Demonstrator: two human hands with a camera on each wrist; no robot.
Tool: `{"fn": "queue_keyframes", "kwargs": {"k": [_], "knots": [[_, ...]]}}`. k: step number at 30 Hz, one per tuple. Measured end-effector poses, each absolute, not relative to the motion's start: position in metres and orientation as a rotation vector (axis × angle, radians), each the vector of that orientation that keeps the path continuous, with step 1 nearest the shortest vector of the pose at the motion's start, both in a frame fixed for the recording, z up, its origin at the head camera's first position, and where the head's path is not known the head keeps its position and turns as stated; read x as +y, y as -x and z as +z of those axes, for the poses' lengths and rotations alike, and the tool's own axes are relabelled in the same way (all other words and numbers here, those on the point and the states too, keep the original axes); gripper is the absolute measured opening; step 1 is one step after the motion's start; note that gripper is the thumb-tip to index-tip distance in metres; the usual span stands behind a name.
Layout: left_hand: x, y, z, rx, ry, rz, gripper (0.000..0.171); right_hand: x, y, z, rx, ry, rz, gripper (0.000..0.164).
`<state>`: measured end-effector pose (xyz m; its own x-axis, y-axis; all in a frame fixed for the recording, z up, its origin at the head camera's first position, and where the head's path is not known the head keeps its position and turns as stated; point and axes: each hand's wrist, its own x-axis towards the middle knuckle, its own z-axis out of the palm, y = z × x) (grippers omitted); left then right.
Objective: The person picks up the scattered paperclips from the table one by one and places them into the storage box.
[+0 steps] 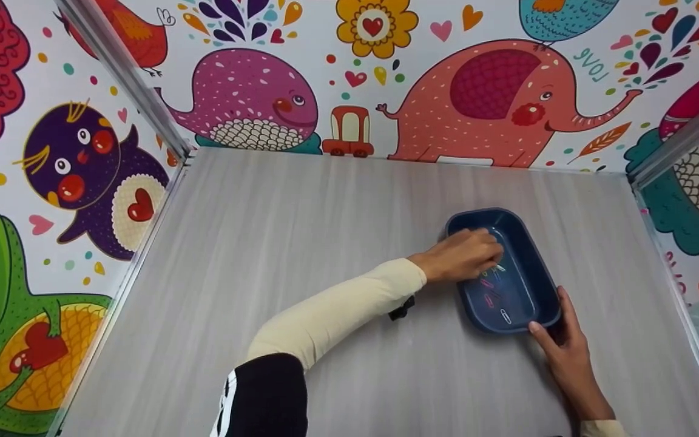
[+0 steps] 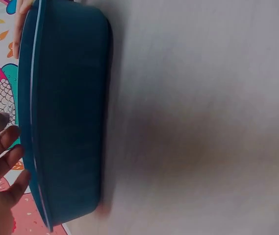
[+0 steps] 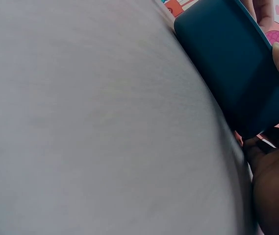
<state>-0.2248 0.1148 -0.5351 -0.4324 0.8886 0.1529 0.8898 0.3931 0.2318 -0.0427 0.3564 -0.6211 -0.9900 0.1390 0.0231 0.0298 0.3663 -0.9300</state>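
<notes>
A dark blue plastic box (image 1: pixel 534 276) stands on the table, its near end toward the right. On its floor lie several coloured paper clips, among them a white paper clip (image 1: pixel 505 316) and a red paper clip (image 1: pixel 489 301). My left hand (image 1: pixel 468 255) reaches over the left rim, fingers bent down inside; a pale clip (image 1: pixel 500 267) shows right beside them. In the left wrist view the box wall hides what the fingertips touch, so I cannot tell whether they pinch a clip. My right hand (image 1: pixel 571 349) grips the near right corner, thumb on the rim and fingers around the outside.
The grey wood-grain table (image 1: pixel 301 230) is bordered by printed panels with cartoon animals at the back (image 1: pixel 252 97), the left and the right. Metal strips (image 1: pixel 143 79) run along the panel joints. A black strap piece (image 1: pixel 402 308) hangs under the left wrist.
</notes>
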Motion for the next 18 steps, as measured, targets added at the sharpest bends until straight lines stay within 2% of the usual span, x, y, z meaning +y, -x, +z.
{"fn": "queue_keyframes", "kwargs": {"k": [18], "knots": [[0.142,0.235,-0.544,-2.767,1.700,-0.552,0.017,0.356,0.044,-0.621,-2.481,0.084,1.746,0.090]]}}
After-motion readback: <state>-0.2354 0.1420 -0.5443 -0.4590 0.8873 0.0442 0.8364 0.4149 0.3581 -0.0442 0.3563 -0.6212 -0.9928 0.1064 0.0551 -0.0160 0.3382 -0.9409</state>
